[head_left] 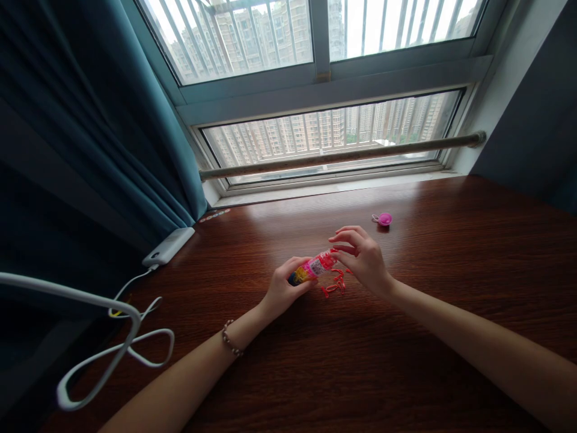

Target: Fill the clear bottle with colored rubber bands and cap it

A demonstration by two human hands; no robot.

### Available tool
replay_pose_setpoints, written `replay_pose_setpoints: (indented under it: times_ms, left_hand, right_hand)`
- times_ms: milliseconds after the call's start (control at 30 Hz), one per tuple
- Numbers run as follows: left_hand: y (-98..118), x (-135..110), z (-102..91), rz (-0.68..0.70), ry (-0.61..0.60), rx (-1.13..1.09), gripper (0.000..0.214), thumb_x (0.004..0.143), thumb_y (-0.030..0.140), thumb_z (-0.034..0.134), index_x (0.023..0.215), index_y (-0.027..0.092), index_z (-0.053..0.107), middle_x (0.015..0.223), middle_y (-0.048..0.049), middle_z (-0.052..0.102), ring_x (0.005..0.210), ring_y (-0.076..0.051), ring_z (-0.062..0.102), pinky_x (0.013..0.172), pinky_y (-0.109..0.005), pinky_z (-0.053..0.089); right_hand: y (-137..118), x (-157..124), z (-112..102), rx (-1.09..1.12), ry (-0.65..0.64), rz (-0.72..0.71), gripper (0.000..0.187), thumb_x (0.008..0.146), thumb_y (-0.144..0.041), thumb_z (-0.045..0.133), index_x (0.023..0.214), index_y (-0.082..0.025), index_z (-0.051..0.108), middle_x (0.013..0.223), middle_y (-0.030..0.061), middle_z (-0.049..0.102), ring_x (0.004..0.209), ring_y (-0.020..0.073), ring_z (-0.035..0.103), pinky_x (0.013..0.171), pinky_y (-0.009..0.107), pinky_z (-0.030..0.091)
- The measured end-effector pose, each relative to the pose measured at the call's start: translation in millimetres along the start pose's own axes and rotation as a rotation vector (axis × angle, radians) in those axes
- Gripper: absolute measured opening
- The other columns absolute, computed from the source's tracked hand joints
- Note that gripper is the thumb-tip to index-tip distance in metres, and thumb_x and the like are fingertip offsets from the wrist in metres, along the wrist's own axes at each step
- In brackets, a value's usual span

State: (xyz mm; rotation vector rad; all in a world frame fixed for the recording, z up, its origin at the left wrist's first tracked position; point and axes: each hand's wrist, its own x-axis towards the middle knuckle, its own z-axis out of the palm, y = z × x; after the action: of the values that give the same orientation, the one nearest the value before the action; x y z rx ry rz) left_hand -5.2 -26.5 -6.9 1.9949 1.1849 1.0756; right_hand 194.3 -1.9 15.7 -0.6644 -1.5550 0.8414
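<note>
My left hand (288,285) is wrapped around a small clear plastic tube (321,263) with a pink, yellow and blue printed label, held tilted above the table. Red contents show through its upper right end. At that end is my right hand (363,255), its thumb and forefinger close together at the mouth and its other fingers curved above. Whatever lies between those fingertips is too small to make out. Below the tube, several thin red pieces (334,287) lie loose on the wood. Farther back sits a pink round cap (384,219) with a small loop.
The dark brown wooden table (288,373) reaches to the window sill. At left a white power strip (169,246) lies by the blue curtain (148,150), and a looping white cable (108,361) hangs in the foreground. A metal rail (342,157) crosses the window.
</note>
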Motion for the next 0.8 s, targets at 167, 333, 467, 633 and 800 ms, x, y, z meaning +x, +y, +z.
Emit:
replay_pose_setpoints:
  times_ms: [167,333,467,633,800]
  left_hand:
    - [1.9,0.1,-1.3,0.039,-0.008,0.019,0.035,0.073,0.029,0.064,0.106,0.018,0.058,0.101,-0.0061,0.058,0.091,-0.019,0.054,0.082,-0.029,0.042]
    - [-1.1,0.0,-0.9,0.049,-0.002,0.027,0.035,0.073,0.028,0.064,0.107,0.019,0.058,0.103,-0.0061,0.057,0.093,-0.02,0.054,0.084,-0.029,0.041]
    - [-5.9,-0.4,0.2,0.036,0.016,0.037,0.035,0.074,0.028,0.064,0.107,0.019,0.057,0.103,-0.0055,0.057,0.093,-0.019,0.053,0.083,-0.029,0.041]
    - [-8.2,-0.5,0.4,0.026,0.025,0.046,0.036,0.074,0.029,0.064,0.107,0.019,0.056,0.102,-0.0051,0.057,0.092,-0.018,0.054,0.082,-0.028,0.042]
    - [-7.8,0.0,0.2,0.001,0.064,0.05,0.035,0.074,0.03,0.064,0.107,0.02,0.056,0.104,-0.0049,0.058,0.094,-0.019,0.054,0.083,-0.029,0.042]
  right_hand:
    - [9.6,1.7,-3.6,-0.132,0.034,-0.011,0.021,0.071,-0.026,0.07,0.089,-0.02,0.06,0.103,0.0054,0.05,0.096,0.0203,0.055,0.086,0.035,0.051]
    - [10.0,3.7,-6.8,-0.283,-0.011,0.125,0.016,0.069,-0.023,0.07,0.08,-0.017,0.059,0.075,0.0015,0.059,0.065,0.0148,0.058,0.057,0.026,0.05]
    - [4.3,3.4,-6.7,-0.314,-0.028,0.09,0.01,0.071,-0.023,0.069,0.068,-0.016,0.062,0.065,-0.0007,0.059,0.058,0.0119,0.052,0.054,0.023,0.042]
    - [6.9,2.5,-7.9,-0.343,-0.057,0.082,0.006,0.074,-0.025,0.068,0.072,-0.019,0.069,0.071,0.0011,0.06,0.067,0.0148,0.053,0.061,0.025,0.041]
    - [6.2,5.1,-7.9,-0.515,-0.132,0.035,0.015,0.083,-0.025,0.059,0.076,-0.024,0.072,0.095,0.0044,0.06,0.094,0.0213,0.048,0.085,0.035,0.035]
